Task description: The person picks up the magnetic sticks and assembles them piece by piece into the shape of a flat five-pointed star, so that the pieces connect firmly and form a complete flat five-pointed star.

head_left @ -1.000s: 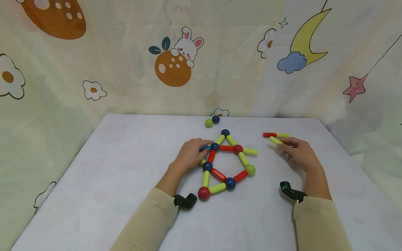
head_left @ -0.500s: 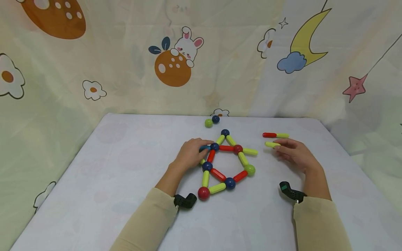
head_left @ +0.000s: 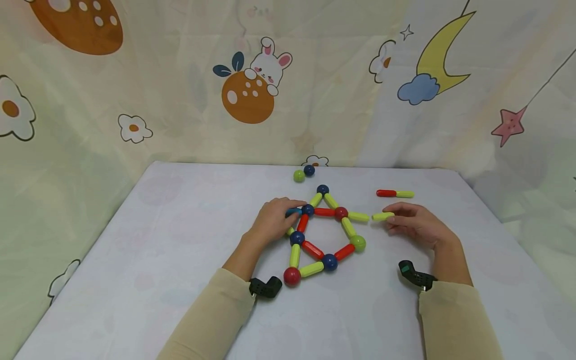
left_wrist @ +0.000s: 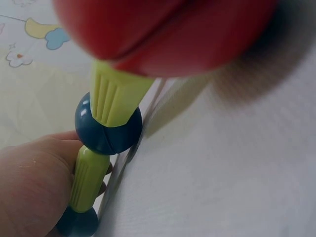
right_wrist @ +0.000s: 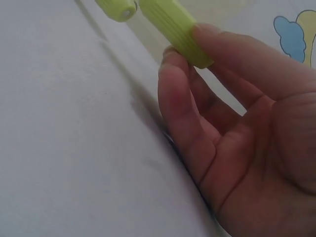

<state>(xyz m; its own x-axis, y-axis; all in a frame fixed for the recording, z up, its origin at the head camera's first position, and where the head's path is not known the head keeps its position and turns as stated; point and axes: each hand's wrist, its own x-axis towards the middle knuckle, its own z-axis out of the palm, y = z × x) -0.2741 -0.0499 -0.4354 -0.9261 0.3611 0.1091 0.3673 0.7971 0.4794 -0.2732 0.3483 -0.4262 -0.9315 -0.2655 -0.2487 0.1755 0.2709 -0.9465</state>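
Note:
Magnetic rods and balls form a flat frame (head_left: 312, 248) on the table, with a closed ring and triangles on its sides. At its upper left my left hand (head_left: 272, 218) pinches a blue magnetic rod (head_left: 292, 212) beside a dark blue ball (head_left: 308, 210). Its fingers partly hide that rod and a yellow-green one below. My right hand (head_left: 418, 225) pinches a yellow-green magnetic rod (head_left: 381, 216) between thumb and fingers. That rod's free end points at another yellow-green rod (head_left: 358, 217) sticking out from a red ball (head_left: 341, 213). In the right wrist view a narrow gap separates the two ends.
Behind the right hand lie a red rod (head_left: 386, 193) and a yellow-green rod (head_left: 405, 194), end to end. A green ball (head_left: 299, 176) and a dark blue ball (head_left: 309, 171) sit near the table's back edge. A printed cloth (head_left: 189, 100) hangs behind the table.
My right hand has moved left and toward me, turning its rod until it lines up with the one jutting from the red ball. The left hand and the frame have stayed put.

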